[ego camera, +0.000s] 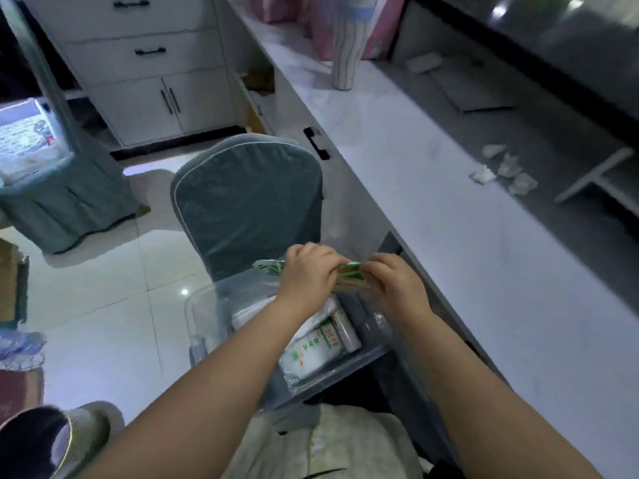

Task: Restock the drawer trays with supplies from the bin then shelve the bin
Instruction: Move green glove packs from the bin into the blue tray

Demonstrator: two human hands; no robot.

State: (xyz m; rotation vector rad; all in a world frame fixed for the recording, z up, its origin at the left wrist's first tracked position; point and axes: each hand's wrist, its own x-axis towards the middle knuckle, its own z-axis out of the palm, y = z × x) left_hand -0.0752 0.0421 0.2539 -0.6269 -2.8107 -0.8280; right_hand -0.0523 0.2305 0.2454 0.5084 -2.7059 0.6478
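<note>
A clear plastic bin (204,326) sits on the seat of a grey-green covered chair (247,202) in front of me. Inside lie white packets with green print (311,354), a small grey box (345,328) and folded grey cloth (366,323). Above the bin both hands hold a thin bundle of green-and-white wrapped packets (351,276). My left hand (307,274) grips its left end and my right hand (394,281) pinches its right end. The bundle's middle shows between the fingers.
A long white counter (449,236) runs along the right, with crumpled tissues (505,171) and a striped vase (347,46) on it. White cabinets with drawers (145,53) stand at the back. A second covered chair (69,188) is at left. The tiled floor is glossy.
</note>
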